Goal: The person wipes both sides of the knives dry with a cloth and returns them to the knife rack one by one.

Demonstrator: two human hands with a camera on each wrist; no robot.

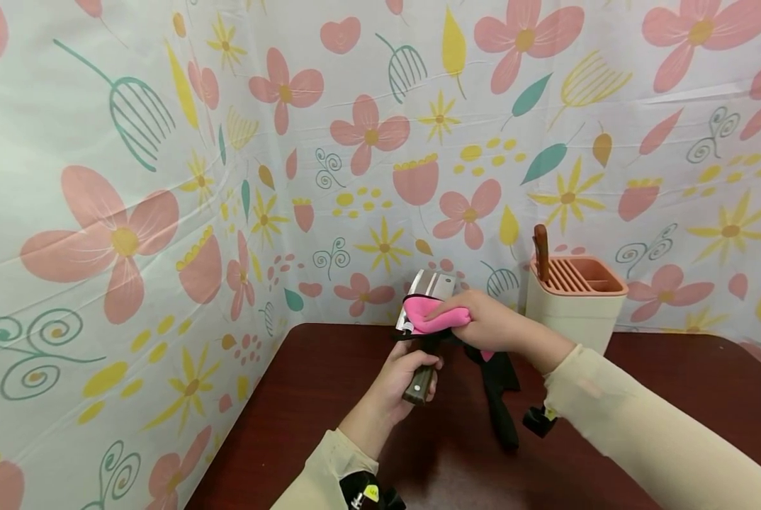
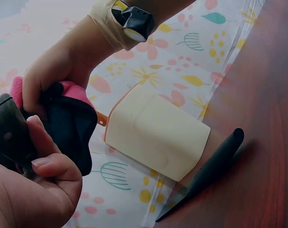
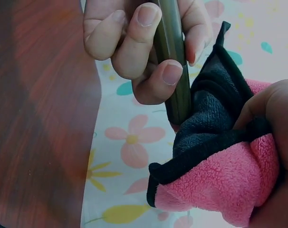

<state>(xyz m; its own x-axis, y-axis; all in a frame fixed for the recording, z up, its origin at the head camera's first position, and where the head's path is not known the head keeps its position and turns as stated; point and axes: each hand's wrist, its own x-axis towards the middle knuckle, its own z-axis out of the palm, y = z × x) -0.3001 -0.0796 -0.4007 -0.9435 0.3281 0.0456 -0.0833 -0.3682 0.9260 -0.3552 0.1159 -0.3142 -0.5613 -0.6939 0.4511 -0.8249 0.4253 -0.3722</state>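
My left hand (image 1: 387, 386) grips the dark handle (image 1: 421, 382) of a cleaver, its broad silver blade (image 1: 443, 285) tilted up and away. Fingers curl round that handle in the right wrist view too. My right hand (image 1: 492, 322) holds a pink and black cloth (image 3: 215, 175) folded against the blade near the handle. The cloth hides much of the lower blade. On the table, below the right forearm, lies a black knife (image 1: 500, 397) with a wide blade, touched by neither hand.
A cream knife holder (image 1: 572, 315) with an orange slotted top stands at the back right, a brown-handled knife (image 1: 542, 251) in it. The dark red table (image 1: 329, 382) meets a flower-patterned sheet (image 1: 368, 212) behind and at the left.
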